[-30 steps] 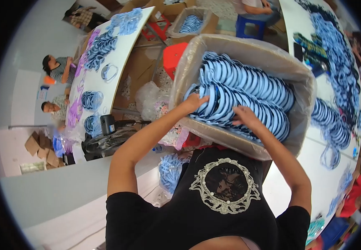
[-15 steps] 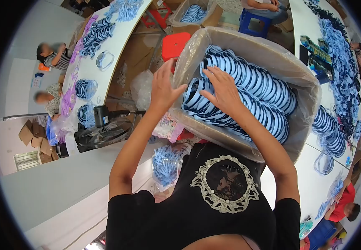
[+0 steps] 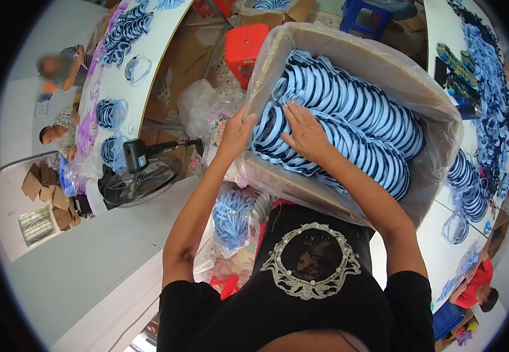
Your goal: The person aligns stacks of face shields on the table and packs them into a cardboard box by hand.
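Note:
In front of me stands a cardboard box (image 3: 290, 185) lined with clear plastic. Inside it, two long rows of light blue and navy loops, which look like fabric headbands (image 3: 348, 97), are packed on edge. My right hand (image 3: 307, 132) lies with its fingers stretched out on the near row, close to its left end, and grasps nothing. At the box's left side, my left hand (image 3: 236, 138) holds the rim and plastic liner; its fingertips are partly hidden there.
A red stool (image 3: 246, 50) stands beyond the box. Left are a black fan (image 3: 143, 170), a bag of blue pieces (image 3: 231, 220) and a table (image 3: 154, 58) with more loops. Another loaded table (image 3: 436, 234) runs along the right. Several people sit around.
My left hand has come down from above the box's left edge onto its rim. My right hand has lowered onto the loops, its fingers closer together. The view has shifted slightly.

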{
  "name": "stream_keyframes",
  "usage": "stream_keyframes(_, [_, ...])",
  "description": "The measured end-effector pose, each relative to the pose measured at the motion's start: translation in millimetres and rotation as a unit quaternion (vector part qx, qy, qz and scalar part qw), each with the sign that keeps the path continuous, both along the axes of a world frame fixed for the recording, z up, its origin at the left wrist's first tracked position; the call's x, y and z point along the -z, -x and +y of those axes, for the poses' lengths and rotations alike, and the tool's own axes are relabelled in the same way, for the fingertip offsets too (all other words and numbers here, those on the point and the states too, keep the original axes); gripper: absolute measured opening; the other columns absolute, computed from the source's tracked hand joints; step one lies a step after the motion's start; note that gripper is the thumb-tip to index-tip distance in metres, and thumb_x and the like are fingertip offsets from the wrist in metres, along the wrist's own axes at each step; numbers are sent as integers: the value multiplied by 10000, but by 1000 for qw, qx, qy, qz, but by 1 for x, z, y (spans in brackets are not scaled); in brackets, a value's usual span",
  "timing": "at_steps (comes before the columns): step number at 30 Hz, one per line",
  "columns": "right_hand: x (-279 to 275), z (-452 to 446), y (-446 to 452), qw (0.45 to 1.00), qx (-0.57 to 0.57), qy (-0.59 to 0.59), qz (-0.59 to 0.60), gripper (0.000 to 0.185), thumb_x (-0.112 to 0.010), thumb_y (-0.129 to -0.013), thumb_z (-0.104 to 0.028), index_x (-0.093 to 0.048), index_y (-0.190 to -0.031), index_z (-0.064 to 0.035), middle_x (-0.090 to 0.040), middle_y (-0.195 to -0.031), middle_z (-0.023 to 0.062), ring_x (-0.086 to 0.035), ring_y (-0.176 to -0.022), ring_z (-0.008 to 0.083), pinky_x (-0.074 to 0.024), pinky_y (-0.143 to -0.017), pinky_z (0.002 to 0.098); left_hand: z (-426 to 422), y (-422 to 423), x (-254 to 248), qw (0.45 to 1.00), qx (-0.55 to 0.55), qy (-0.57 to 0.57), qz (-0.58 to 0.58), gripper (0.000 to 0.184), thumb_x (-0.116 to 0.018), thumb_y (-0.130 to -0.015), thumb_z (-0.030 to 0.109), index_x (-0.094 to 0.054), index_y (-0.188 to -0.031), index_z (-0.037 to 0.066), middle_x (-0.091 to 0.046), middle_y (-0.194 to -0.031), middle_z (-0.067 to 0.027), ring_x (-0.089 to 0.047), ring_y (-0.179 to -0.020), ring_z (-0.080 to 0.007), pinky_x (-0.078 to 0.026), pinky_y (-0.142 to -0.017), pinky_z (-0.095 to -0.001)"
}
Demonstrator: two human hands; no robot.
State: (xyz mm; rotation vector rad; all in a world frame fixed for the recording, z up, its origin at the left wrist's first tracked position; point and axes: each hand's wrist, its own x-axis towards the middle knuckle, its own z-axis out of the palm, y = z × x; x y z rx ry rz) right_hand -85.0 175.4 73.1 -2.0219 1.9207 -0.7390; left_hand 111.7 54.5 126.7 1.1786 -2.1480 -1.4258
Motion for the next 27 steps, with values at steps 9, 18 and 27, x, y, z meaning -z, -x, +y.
stream_keyframes(9, [-46, -49, -44, 990, -114, 82, 5, 386, -671, -838, -231, -528, -1122, -12, -607, -978, 173, -615, -923, 326, -454, -933, 427, -5, 0, -11, 1000, -1, 23, 18, 423, -556, -914, 108, -574, -1331, 41, -705, -1060, -182, -676, -984, -254, -504, -881, -351])
stream_keyframes(18, [9, -33, -46, 984, -138, -46, 105, 263, -510, -952, -287, -665, -883, -86, -628, -584, 73, -630, -571, 267, -393, -765, 408, -7, 8, -17, 997, -17, -37, 61, 513, -528, -814, 29, -569, -1324, -17, -706, -1088, -182, -670, -1009, -220, -502, -907, -331])
stream_keyframes(27, [55, -46, -58, 974, -166, 17, 151, 135, -601, -815, -194, -662, -804, -74, -660, -697, 77, -662, -692, 252, -469, -759, 389, -8, 2, 11, 994, -26, -69, 80, 500, -544, -820, 29, -578, -1317, -17, -699, -1079, -104, -638, -996, -170, -501, -891, -309])
